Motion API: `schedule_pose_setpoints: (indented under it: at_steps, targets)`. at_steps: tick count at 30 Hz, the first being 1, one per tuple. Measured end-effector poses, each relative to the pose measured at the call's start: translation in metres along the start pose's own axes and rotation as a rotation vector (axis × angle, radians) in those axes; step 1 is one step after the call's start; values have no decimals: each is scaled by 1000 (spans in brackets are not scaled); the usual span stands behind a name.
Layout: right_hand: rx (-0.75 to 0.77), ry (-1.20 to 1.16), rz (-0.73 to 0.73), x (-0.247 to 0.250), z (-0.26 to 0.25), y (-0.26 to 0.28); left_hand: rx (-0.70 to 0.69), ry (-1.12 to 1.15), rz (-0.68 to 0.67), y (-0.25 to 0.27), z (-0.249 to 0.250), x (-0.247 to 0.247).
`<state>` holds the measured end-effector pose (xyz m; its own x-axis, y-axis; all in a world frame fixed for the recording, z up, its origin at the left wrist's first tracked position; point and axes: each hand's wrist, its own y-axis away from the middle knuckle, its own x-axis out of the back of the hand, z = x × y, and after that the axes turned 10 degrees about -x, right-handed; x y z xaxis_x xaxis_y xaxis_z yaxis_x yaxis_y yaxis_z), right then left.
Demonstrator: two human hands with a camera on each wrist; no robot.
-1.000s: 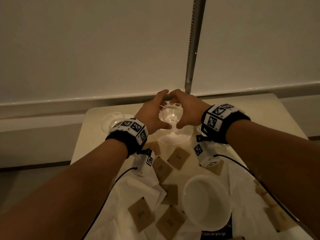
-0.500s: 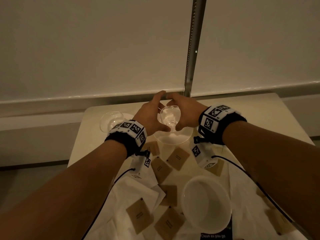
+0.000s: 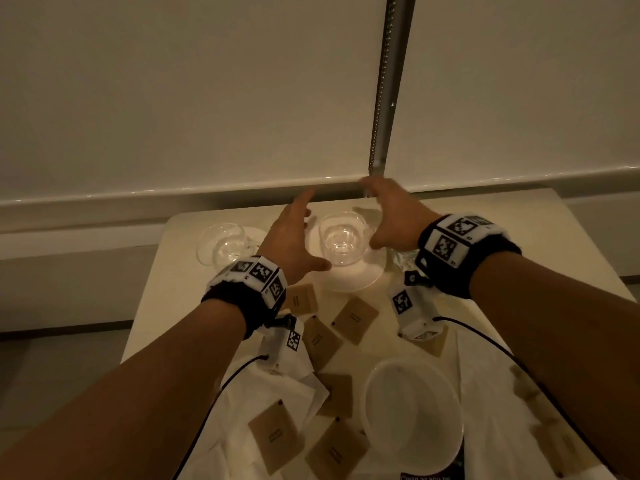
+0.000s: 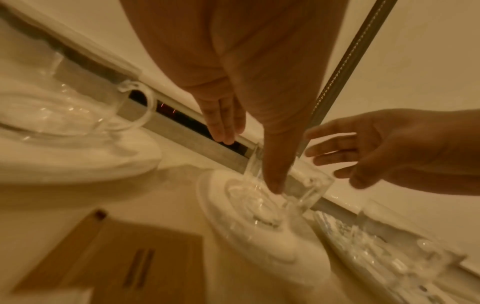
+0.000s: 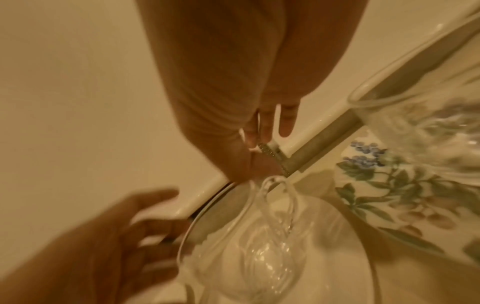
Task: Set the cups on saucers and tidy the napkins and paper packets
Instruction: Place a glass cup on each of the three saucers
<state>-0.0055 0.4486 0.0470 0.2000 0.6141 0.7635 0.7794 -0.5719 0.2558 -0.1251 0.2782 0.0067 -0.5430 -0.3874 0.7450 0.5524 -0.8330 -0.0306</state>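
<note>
- A clear glass cup [image 3: 342,238] stands upright on a white saucer [image 3: 356,277] near the far edge of the surface [image 3: 519,216].
- The left hand [image 3: 294,239] is just beside the cup on its left, its grip released: fingers straight and spread, holding nothing.
- The right hand [image 3: 391,216] is just beside the cup on its right, grip likewise released, fingers extended above the cup's handle [image 5: 279,197].
- A second glass cup [image 3: 221,244] sits on its own saucer [image 3: 258,233] to the left.
- A third glass cup [image 5: 420,131] stands on a flower-patterned plate [image 5: 384,185] to the right.
- Brown paper packets [image 3: 355,318] lie scattered nearer the person, some on crumpled white napkins [image 3: 277,386].
- An empty white bowl [image 3: 412,415] sits among the packets.
</note>
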Motion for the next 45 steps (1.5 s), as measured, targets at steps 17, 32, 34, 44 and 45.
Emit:
schedule_pose_setpoints:
  at_steps: [17,32,34,44,45]
  targets:
    - [96,-10,233,15,5,20,240,-276,-139,6,-13,-33]
    - [89,170,-30,-39,0,14,232,-427,-189,10,-11,-27]
    - [93,179,-29,-41,-1,13,241,-428,-195,12,-11,-25]
    - [72,138,-38,-39,-6,16,261,-348,-141,27,-4,-21]
    - [71,147,-42,-38,-6,17,263,-336,-116,31,-3,-19]
